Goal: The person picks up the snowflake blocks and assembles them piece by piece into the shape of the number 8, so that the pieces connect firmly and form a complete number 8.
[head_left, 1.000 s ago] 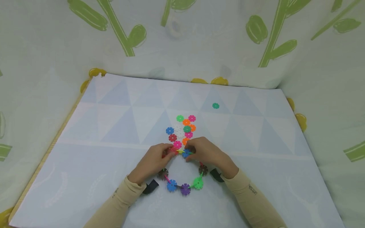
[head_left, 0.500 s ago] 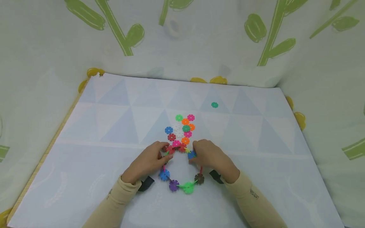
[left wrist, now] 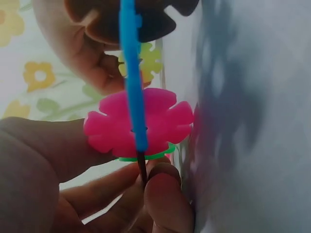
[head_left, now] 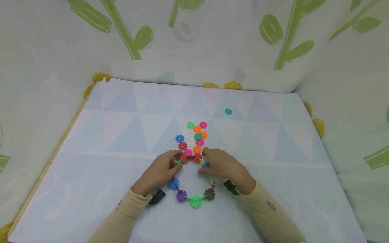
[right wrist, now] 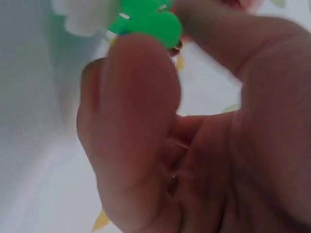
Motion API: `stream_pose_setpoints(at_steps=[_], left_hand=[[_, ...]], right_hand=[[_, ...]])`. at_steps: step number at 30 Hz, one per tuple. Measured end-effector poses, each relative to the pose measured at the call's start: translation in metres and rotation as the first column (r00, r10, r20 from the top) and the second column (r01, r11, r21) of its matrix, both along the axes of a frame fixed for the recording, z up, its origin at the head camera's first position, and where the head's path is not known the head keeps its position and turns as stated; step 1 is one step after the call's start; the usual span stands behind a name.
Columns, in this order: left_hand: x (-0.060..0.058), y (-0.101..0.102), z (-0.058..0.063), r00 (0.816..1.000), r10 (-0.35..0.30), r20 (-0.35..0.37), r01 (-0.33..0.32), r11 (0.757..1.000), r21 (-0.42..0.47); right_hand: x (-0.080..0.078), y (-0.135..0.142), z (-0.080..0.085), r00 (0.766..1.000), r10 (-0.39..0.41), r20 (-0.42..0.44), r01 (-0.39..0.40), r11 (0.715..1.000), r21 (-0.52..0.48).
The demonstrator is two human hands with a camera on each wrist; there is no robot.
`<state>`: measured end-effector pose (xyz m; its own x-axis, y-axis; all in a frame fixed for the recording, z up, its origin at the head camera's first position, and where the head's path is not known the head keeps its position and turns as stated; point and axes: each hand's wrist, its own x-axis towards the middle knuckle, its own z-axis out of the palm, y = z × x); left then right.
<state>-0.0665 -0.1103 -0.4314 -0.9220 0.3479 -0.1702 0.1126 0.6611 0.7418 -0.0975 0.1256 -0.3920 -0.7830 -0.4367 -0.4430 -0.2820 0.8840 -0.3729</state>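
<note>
A ring of interlocked plastic snowflake discs lies near the table's middle, with a light-green disc (head_left: 196, 201) lowest and a purple disc (head_left: 181, 195) beside it. On the ring's upper left, my left hand (head_left: 159, 170) grips the chain between thumb and fingers. A pink disc (left wrist: 165, 111) and an edge-on blue disc (left wrist: 130, 58) stand close to that hand in the left wrist view. My right hand (head_left: 223, 165) curls around the upper right of the ring, by a blue disc (head_left: 205, 165). In the right wrist view a green disc (right wrist: 158, 26) shows beyond the thumb and finger. Two red discs top the ring.
Loose discs lie just beyond the ring, among them an orange disc (head_left: 197, 150), white discs (head_left: 189, 139) and a light-blue disc (head_left: 179, 138). One teal disc (head_left: 228, 111) sits apart toward the back. A patterned curtain (head_left: 212, 44) borders the table (head_left: 273, 209).
The ring has turned clockwise: its purple, light-green and brown discs shifted left along the bottom, and the red discs moved right at the top. Both hands stayed near its upper sides.
</note>
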Motion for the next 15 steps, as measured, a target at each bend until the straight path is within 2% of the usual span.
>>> stream_pose_setpoints(at_steps=[4,8,12,15], left_hand=[[0.000,0.000,0.000,1.000,-0.014,-0.018,0.014,1.000,-0.002],[0.000,-0.002,0.002,1.000,-0.014,0.009,0.015,0.999,-0.029],[0.000,-0.004,0.007,0.998,0.028,0.056,-0.023,0.996,-0.083],[0.002,-0.008,0.012,0.995,0.058,0.082,-0.046,0.990,-0.134]], right_hand=[[0.001,-0.003,-0.003,1.000,0.006,-0.006,-0.006,0.999,0.032],[-0.003,0.004,0.001,0.999,0.003,0.032,-0.003,1.000,0.011],[-0.009,0.019,0.011,0.998,-0.019,0.067,0.022,0.999,-0.039],[-0.009,0.027,0.014,0.995,-0.007,0.099,0.012,0.999,-0.051]])
